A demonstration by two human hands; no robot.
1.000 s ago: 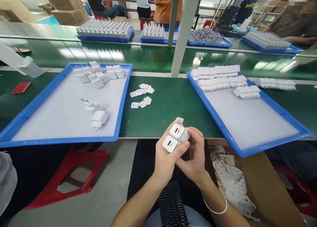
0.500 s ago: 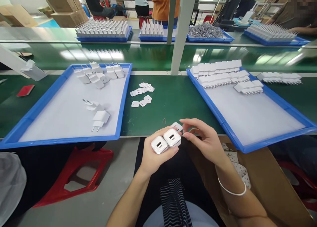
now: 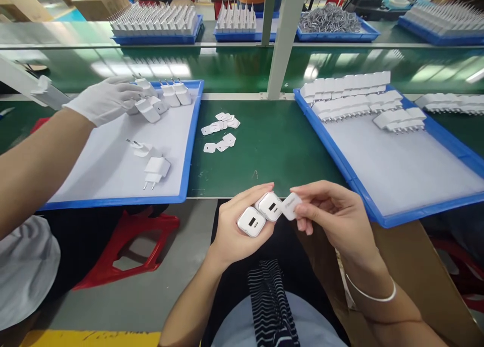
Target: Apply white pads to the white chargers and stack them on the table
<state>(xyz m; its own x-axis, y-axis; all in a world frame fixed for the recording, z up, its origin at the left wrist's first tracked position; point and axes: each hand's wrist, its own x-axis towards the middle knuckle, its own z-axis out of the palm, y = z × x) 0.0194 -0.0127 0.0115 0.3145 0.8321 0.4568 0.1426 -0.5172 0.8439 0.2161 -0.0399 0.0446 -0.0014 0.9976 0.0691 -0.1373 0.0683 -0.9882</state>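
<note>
Our grip, L hand (image 3: 232,236): closed around 2 white charger blocks (image 3: 251,222), side by side, port ends up, just past the near edge of the bench (image 3: 257,160). Our R hand (image 3: 342,216): thumb & fingers pinch 1 small white plate (image 3: 291,206) w/ faint print, its edge at the R block; we can't tell if they touch. Beyond, on the bench, we see loose white plates (image 3: 229,139) in 2 groups, betw. 2 blue-rimmed trays. L tray (image 3: 185,160): scattered 2-pin plugs (image 3: 157,168), w/ a co-worker's gloved hand (image 3: 106,101) at the far ones. R tray (image 3: 336,170): rows of white adapters (image 3: 351,84) at its far end.
</note>
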